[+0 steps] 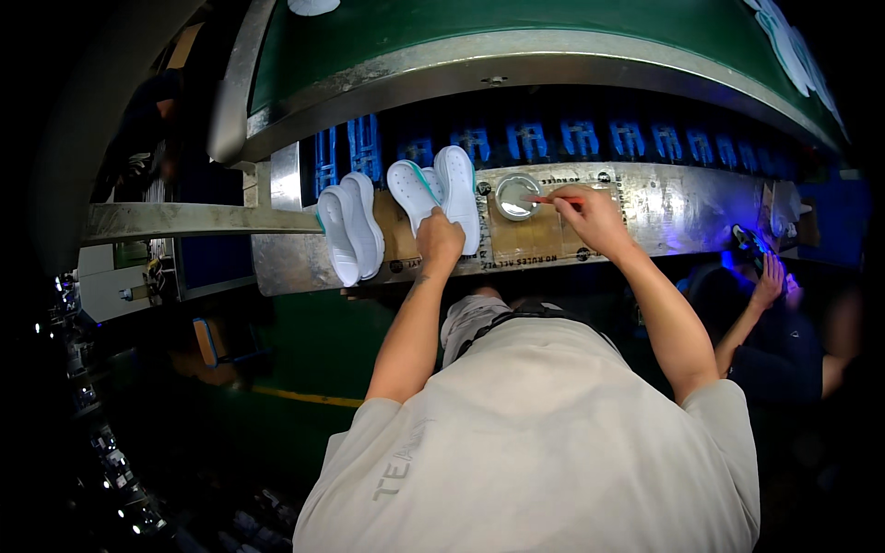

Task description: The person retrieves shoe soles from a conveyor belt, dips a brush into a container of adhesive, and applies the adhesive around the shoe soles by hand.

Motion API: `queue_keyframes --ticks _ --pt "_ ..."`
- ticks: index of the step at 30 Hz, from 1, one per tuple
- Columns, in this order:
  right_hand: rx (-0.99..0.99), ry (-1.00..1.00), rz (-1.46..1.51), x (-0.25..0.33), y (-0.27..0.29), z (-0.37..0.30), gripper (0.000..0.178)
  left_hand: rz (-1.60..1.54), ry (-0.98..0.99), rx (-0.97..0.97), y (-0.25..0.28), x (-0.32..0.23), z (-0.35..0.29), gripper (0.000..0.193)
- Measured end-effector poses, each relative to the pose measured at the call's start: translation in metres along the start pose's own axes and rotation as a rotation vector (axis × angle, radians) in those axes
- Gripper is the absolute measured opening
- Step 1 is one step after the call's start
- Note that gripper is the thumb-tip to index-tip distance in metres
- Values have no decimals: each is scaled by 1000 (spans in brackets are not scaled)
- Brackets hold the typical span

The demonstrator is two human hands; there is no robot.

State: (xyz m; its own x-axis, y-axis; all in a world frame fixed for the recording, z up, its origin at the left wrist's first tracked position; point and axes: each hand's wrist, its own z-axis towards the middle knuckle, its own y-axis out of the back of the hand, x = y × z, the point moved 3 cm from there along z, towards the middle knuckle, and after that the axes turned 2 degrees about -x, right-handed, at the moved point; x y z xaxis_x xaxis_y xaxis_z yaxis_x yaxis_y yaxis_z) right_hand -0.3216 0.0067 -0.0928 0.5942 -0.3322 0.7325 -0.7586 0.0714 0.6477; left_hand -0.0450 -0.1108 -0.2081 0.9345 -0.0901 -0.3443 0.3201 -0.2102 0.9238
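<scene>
From where I stood, the person's left hand [440,236] had its fingers bent closed around the near end of a perforated white sole [408,187] edged in teal. That sole was tilted slightly to the left, above the metal bench [645,217]. A second white sole [458,195] stood close against its right side; I could not tell whether the same fingers gripped that one too.

The right hand [593,219] pinched a slim red-handled tool [566,199] between thumb and fingers, the handle pointing left. Its far end reached over the rim of a round dish [519,208] holding something pale and shiny; I could not make out the tip, or whether it touched the contents. The dish sat on a piece of brown cardboard [525,238] on the bench, between the two hands.

To the left of the held soles, a pair of white soles [340,238] lay side by side, slanting toward the person. Blue brackets [527,140] stood in a row behind the bench, below a green conveyor belt [516,20]. Well off to the right, near a violet-blue glow, a co-worker's hand [772,280] was beside a small dark object, its details too blurred to tell.
</scene>
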Motion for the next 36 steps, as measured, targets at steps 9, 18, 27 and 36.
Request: queue_keyframes --ticks 9,18,27,36 --pt "71 5 -117 15 0 19 25 -1329 461 546 -16 53 -38 50" --pt "15 40 19 -15 -8 6 25 -2348 707 1042 -28 11 -84 80" --pt "68 142 313 22 19 -11 24 -2225 269 854 3 -28 -75 81" --pt "66 559 172 75 45 -8 21 -2009 -41 879 67 -35 -76 106"
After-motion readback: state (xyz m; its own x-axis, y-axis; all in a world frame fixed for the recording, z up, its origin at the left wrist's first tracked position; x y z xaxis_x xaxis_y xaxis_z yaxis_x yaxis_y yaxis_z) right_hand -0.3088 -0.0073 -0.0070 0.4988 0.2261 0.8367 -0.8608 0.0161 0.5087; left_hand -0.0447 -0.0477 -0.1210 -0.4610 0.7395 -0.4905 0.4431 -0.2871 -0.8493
